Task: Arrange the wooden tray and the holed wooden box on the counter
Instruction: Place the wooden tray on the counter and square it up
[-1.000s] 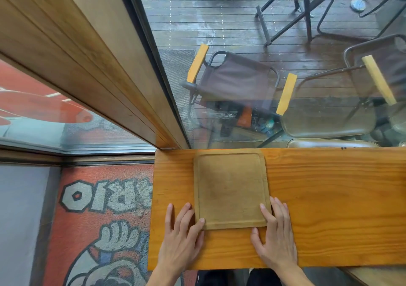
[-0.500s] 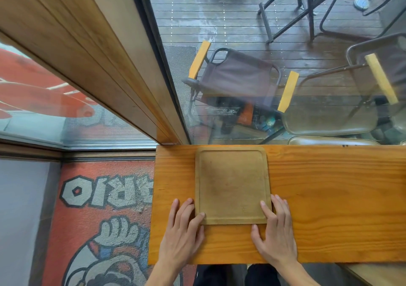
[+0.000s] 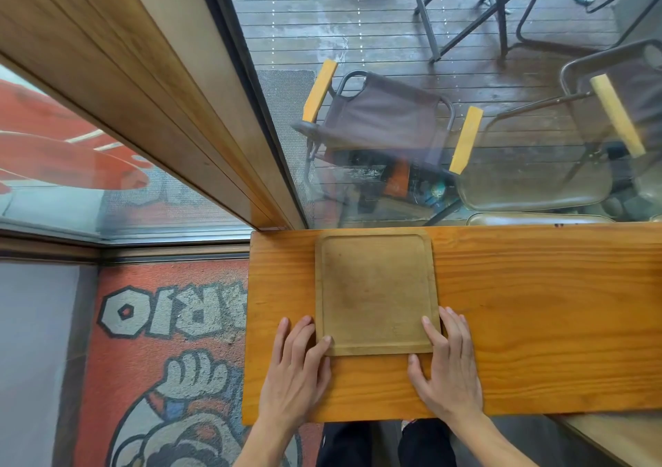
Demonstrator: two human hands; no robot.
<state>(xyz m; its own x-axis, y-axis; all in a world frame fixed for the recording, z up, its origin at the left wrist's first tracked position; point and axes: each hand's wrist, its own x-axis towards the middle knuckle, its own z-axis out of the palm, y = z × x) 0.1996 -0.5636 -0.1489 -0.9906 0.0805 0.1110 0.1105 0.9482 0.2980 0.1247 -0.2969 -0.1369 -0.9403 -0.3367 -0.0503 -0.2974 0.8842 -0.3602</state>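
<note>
Both hands lie flat and open, closed on nothing: the left hand (image 3: 295,366) touches the tray (image 3: 376,292) at its near left corner, the right hand (image 3: 446,362) at its near right corner. The tray sits on the surface (image 3: 537,323), its far edge against the window (image 3: 430,108). It looks stiff, light and shallow-rimmed, likely best moved by its side edges.
</note>
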